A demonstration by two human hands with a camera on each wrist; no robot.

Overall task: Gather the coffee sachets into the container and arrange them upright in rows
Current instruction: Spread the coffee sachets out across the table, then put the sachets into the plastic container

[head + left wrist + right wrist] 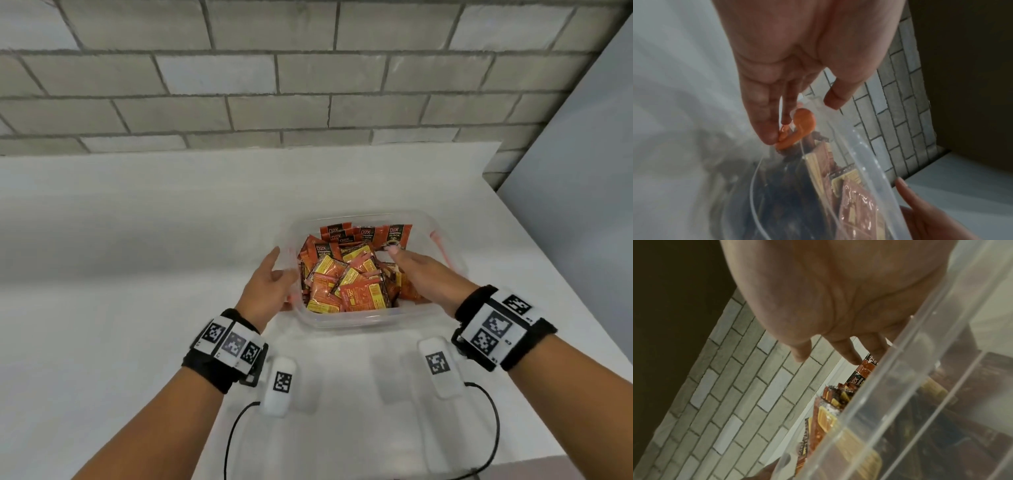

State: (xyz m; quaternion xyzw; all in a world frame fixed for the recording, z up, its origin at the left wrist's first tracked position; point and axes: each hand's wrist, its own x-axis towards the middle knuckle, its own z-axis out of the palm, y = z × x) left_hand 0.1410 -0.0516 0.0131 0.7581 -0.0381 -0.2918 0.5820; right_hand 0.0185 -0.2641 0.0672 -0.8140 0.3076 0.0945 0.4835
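A clear plastic container (363,322) stands mid-table, filled with orange and yellow coffee sachets (346,284). Most lie in a loose, tilted heap; a few sachets (366,234) stand upright along the far wall. My left hand (274,277) lies against the container's left outer wall with straight fingers. In the left wrist view those fingers (768,113) touch the orange latch (803,126) on the rim. My right hand (411,263) reaches in from the right, palm down over the heap, its fingertips by the upright sachets. It holds nothing, and in the right wrist view its fingers (849,352) are extended above the sachets (826,417).
The white table (137,257) runs left and toward me. Its right edge (548,250) is close to the container, with a grey panel (582,171) beyond. A brick wall (274,85) backs the table. A second orange latch (440,246) sits on the container's right side.
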